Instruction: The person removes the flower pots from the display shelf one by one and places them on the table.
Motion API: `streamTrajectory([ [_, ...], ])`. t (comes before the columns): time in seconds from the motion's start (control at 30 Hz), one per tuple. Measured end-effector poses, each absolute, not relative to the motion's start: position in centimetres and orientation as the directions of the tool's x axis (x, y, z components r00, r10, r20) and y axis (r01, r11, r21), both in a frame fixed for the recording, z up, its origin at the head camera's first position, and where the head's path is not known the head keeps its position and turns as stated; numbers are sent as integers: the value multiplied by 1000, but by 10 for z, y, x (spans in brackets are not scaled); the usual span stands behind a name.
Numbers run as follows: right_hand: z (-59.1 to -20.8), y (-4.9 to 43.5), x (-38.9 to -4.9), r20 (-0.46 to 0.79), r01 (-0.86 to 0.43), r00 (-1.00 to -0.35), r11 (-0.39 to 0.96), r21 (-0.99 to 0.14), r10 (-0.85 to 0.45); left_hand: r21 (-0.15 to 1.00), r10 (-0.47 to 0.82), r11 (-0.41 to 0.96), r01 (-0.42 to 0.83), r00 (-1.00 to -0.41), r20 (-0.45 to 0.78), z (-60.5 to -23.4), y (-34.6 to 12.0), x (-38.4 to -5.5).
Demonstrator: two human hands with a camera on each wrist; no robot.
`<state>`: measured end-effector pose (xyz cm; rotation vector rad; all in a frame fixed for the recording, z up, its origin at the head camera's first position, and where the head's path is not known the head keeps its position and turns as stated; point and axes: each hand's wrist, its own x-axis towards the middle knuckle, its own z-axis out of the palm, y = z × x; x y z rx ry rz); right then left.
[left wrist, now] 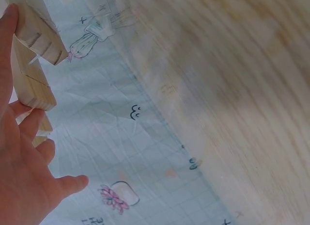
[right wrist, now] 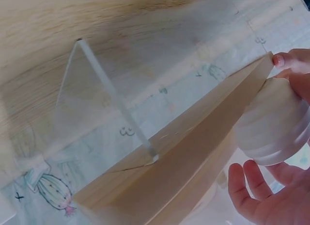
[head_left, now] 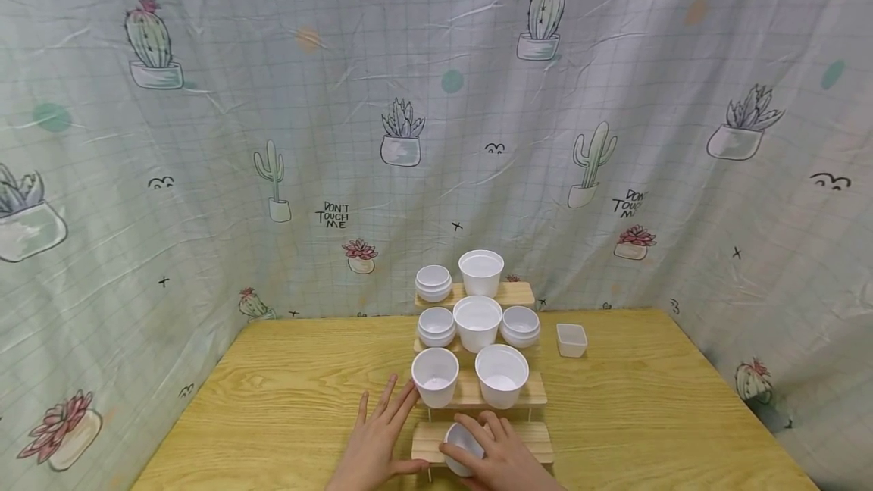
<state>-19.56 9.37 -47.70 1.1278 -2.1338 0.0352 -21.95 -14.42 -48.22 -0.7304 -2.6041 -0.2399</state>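
A tiered wooden stand [head_left: 430,439] with several steps stands on the table. My right hand [head_left: 501,453] grips a small white cup [head_left: 461,447] at the lowest step. In the right wrist view, that cup [right wrist: 271,123] has a ridged side and lies close against the plank [right wrist: 193,157], with fingers on both sides. My left hand [head_left: 377,434], fingers extended, is at the stand's left side; its thumb reaches the lowest step's end. The left wrist view has my left hand [left wrist: 29,162] touching the plank ends [left wrist: 36,91]. Two larger white cups [head_left: 435,379] [head_left: 501,377] sit one step up.
Higher steps carry more white cups: a large cup [head_left: 477,324] between two small ridged ones [head_left: 436,326] [head_left: 520,326], and on top a large cup [head_left: 481,273] beside a small one [head_left: 433,283]. A square translucent container [head_left: 571,340] sits right of the stand. A cactus-print curtain [head_left: 436,195] hangs behind.
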Motion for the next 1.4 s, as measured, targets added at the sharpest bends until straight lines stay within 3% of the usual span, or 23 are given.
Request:
streamTrajectory([
  [0.37, -477, 106, -196, 649, -735, -295, 601, 314, -701, 60, 458, 845, 531, -778, 431, -483, -144, -220],
  [0.63, -480, 127, -193, 636, -724, -330, 619, 304, -698, 45, 458, 846, 532, -766, 451, -483, -144, -220],
  [0.8, -483, 143, -193, 661, -732, -305, 613, 298, -686, 59, 458, 846, 530, -777, 432, -483, -144, -219],
  [0.93, -483, 156, -194, 675, -751, -300, 603, 269, -674, 65, 456, 845, 530, -780, 429, -481, -144, -218],
  [1.23, -480, 187, -193, 674, -780, -369, 608, 151, -640, 73, 456, 844, 532, -782, 425, -478, -142, -217],
  [1.4, -478, 202, -198, 699, -780, -364, 612, 131, -615, 51, 458, 846, 531, -773, 438, -479, -143, -216],
])
